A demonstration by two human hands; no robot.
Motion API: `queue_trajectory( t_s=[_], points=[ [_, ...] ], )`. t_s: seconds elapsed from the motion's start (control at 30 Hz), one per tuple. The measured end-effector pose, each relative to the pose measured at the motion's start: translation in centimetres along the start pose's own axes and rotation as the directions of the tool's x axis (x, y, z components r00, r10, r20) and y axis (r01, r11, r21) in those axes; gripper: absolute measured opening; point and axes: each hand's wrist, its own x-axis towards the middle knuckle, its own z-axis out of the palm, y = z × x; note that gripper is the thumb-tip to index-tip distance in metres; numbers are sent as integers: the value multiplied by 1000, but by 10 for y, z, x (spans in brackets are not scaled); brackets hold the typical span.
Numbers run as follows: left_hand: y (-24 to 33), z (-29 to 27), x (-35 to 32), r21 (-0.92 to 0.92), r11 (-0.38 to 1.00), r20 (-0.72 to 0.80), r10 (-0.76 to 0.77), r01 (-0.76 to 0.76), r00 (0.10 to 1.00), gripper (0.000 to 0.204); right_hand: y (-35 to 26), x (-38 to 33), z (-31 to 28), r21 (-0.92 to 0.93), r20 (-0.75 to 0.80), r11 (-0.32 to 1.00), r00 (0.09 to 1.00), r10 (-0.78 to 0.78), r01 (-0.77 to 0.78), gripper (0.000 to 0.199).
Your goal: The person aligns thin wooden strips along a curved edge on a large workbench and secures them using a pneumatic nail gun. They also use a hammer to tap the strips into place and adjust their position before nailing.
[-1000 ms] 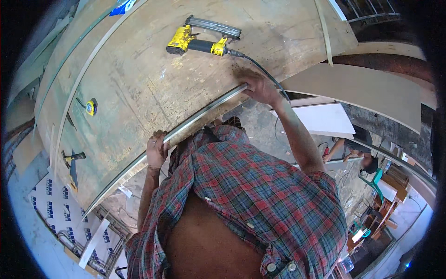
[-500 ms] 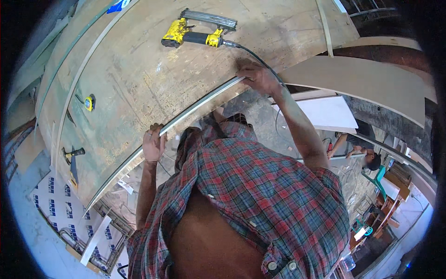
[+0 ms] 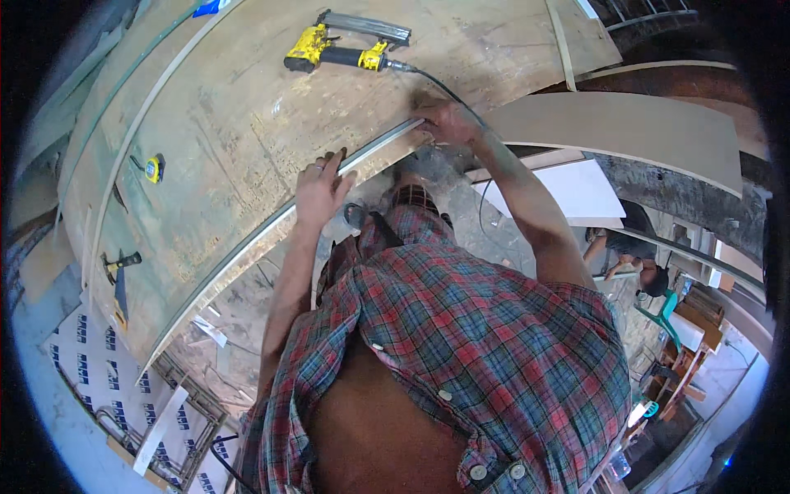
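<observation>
The left hand (image 3: pixel 317 196) has slid right along the pale strip (image 3: pixel 381 146) at the near edge of the worktable (image 3: pixel 230 99), fingers loosely spread; the right hand (image 3: pixel 448 123) pinches the strip's far right end; closer hands likely steady a shorter stretch.

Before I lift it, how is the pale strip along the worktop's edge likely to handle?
The strip is long and narrow, so it would probably flex if lifted at one end. Its slimness suggests little weight. Lying along the edge of the worktop, it might slide off if pushed outward.
</observation>
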Motion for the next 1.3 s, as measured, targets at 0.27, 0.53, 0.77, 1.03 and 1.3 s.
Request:
queue_trajectory(
  t_s=[0.27,0.53,0.77,1.03,1.3],
  points=[
    [5,26,24,74,994,-8,80,-80,997,33,-3,-18,2,357,-213,931,963,166,-82,40],
    [11,34,12,171,984,73,-53,40,996,35,-28,-49,33,641,-16,641,829,560,-421,48],
    [28,32,29,166,981,123,-121,100,985,33,-14,-39,42,778,-125,586,858,499,-227,49],
    [10,41,14,192,973,98,-149,128,984,36,-8,-50,25,748,170,569,928,333,-341,52],
    [10,37,7,117,980,38,-167,161,985,41,15,54,-87,657,233,649,922,309,-384,36]
  ],
)
